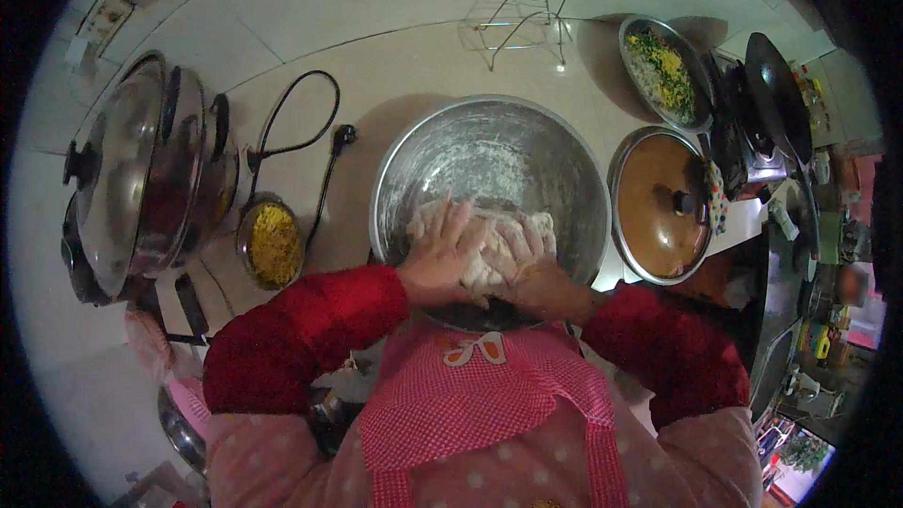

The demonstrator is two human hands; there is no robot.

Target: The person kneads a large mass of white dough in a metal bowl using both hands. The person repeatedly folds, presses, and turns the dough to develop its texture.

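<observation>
From my distant seat I see 1 pale lump of dough [483, 260] low in the metal bowl [546, 146], at the centre of the frame. The left hand [436, 263] lies open upon its left part, fingers spread; the right hand [538, 280], also open, presses its right part. Between these 2 hands, dough is visible.

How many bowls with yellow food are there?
2. A small bowl sits left of the big metal bowl, and a wider bowl, with green bits too, sits at the upper right. Others could be hidden.
</observation>
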